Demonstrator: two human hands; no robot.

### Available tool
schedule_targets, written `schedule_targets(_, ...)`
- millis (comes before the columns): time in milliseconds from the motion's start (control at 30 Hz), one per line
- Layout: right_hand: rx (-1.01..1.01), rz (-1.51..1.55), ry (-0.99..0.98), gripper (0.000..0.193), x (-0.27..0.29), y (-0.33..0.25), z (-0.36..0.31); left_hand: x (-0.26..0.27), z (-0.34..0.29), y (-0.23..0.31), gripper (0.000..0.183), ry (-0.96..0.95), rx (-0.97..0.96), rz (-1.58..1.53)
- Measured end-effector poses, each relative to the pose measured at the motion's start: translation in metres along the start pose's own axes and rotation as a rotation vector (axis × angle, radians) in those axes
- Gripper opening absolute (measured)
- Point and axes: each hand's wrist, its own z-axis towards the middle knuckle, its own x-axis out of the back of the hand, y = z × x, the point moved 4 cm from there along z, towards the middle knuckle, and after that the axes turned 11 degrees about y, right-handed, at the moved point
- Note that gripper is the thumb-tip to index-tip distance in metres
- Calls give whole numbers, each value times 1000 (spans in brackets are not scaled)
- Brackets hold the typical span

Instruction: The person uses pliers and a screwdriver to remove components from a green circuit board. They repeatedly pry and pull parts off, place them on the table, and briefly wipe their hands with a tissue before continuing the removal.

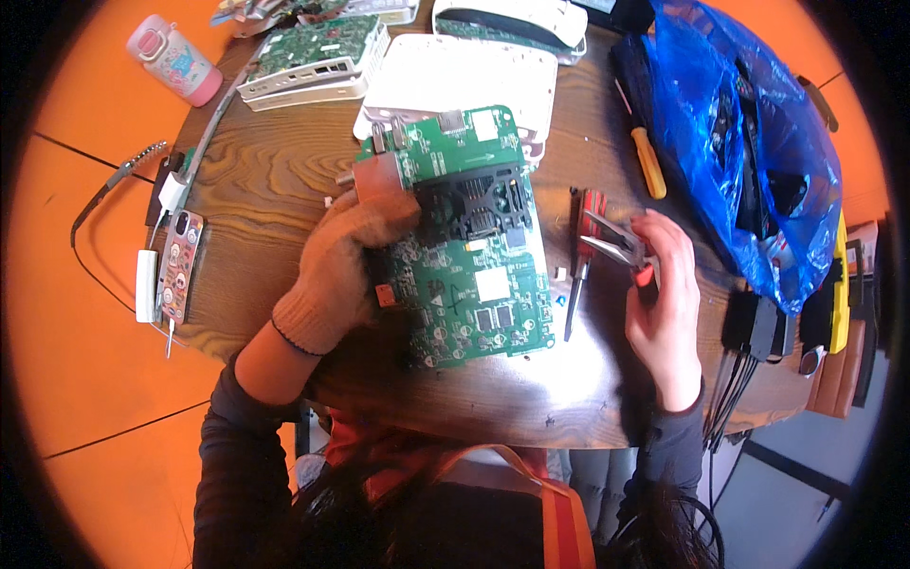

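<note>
My left hand [336, 258], in a tan knitted glove, grips the left edge of a green circuit board [455, 332] held tilted over the table. The board carries a black slotted plastic frame [493, 199], white square pads and metal connectors along its far left edge. My bare right hand [671, 318] is closed round a pair of pliers [621, 245] with red handles. The jaws point left, apart from the board. Between the two lies a red-and-black screwdriver [574, 294], partly behind the pliers' jaws.
White casings [455, 76] and another board in a white housing [313, 62] stand at the back. A yellow-handled screwdriver [648, 163] lies beside a blue plastic bag [697, 114]. At left are a patterned phone [180, 266] and a bottle [175, 62]; black cables [735, 389] hang at right.
</note>
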Motion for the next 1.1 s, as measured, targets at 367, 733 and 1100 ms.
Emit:
schedule_targets(367,13,-48,-38,59,-6,-9,0,14,12,-3,32,-9,68,17)
schedule_targets(733,99,-291,-161,44,-10,-11,-2,11,4,8,29,-164,-373,542)
schedule_targets(1100,162,-445,-205,36,-7,-19,-5,20,6,0,21,-108,23,116)
